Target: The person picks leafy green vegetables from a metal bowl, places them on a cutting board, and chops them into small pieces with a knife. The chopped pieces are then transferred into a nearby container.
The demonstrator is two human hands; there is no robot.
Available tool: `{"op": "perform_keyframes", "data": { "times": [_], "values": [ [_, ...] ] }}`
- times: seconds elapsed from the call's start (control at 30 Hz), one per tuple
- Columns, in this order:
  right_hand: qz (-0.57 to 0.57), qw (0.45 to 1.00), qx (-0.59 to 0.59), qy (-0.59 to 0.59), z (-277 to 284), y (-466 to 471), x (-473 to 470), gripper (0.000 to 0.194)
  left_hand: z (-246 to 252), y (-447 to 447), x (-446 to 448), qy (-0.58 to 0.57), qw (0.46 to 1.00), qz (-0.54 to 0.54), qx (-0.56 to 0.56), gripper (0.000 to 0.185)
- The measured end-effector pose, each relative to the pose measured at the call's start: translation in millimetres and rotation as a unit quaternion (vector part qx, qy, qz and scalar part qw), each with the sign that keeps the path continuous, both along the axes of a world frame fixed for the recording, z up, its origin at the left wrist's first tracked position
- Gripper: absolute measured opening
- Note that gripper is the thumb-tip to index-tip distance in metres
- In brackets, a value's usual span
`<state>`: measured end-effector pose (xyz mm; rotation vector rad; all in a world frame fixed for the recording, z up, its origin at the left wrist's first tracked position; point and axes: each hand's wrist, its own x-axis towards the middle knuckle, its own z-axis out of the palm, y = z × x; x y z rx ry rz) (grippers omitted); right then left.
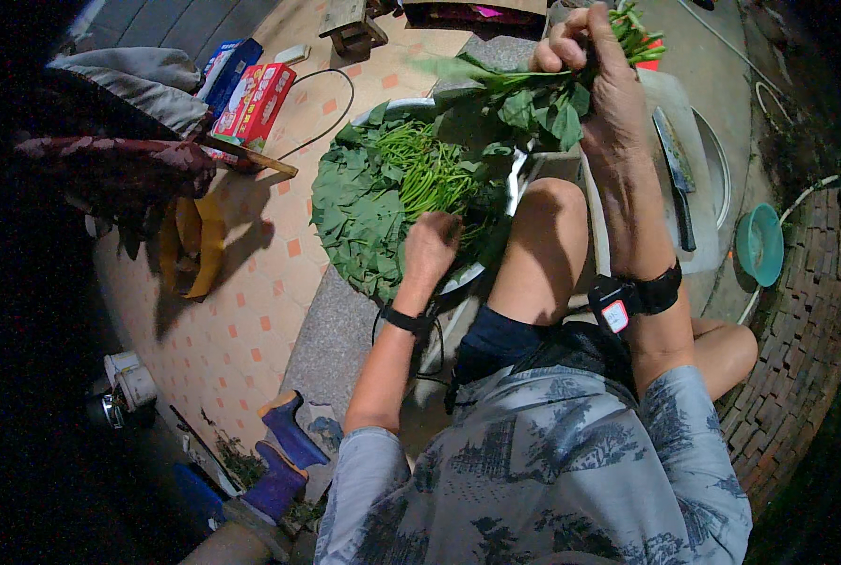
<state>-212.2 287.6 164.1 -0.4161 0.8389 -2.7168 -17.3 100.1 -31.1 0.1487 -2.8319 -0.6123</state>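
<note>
My right hand (608,92) is raised at the upper right, its fingers closed around a bunch of leafy greens (526,106). Leaves hang to the left of this bunch, and cut-looking stems (636,42) stick out past the fingers. Below and to the left, a wide basin with a pale rim (466,277) is heaped with more greens (364,205). Light green stems (427,166) lie bundled in the middle of the heap. My left hand (432,244) rests curled at the heap's near side; its fingertips are hidden, so its grip is unclear.
On the right a kitchen knife (675,166) lies on a pale cutting board (703,251), with a teal bowl (759,244) beyond. A red box (254,106) and a wooden stool (350,27) stand on the tiled floor. Purple boots (295,432) lie at lower left.
</note>
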Motion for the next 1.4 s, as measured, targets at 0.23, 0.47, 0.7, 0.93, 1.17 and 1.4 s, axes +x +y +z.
{"op": "perform_keyframes", "data": {
  "times": [0.23, 0.47, 0.7, 0.93, 1.17, 1.4],
  "values": [
    [0.006, 1.000, 0.008, 0.007, 3.4, 7.7, 5.1, 0.032, -43.3, 10.4, 8.4, -0.112, 0.976, -0.027, -0.185, 0.021],
    [-0.008, 0.999, 0.010, 0.034, -16.8, 6.0, 1.1, 0.026, -8.4, -19.9, 8.7, 0.030, 0.998, 0.031, 0.045, 0.016],
    [-0.006, 0.976, 0.218, -0.004, -34.1, -15.6, 27.5, 0.029, 92.8, -54.1, -2.1, 0.147, 0.888, 0.140, 0.411, 0.023],
    [0.083, 0.946, 0.285, 0.130, -49.9, -58.7, 77.0, 0.025, 145.3, 1.3, -24.3, 0.193, 0.936, -0.007, 0.294, 0.017],
    [-0.077, 0.951, 0.285, 0.087, -40.2, -41.2, 52.4, 0.026, 84.0, 16.1, -32.1, 0.220, 0.947, 0.049, 0.228, 0.027],
    [-0.175, 0.947, 0.247, 0.110, -18.7, 8.8, 4.7, 0.025, -24.9, 20.2, 2.8, -0.187, 0.981, 0.018, -0.057, 0.024]
  ]
}}
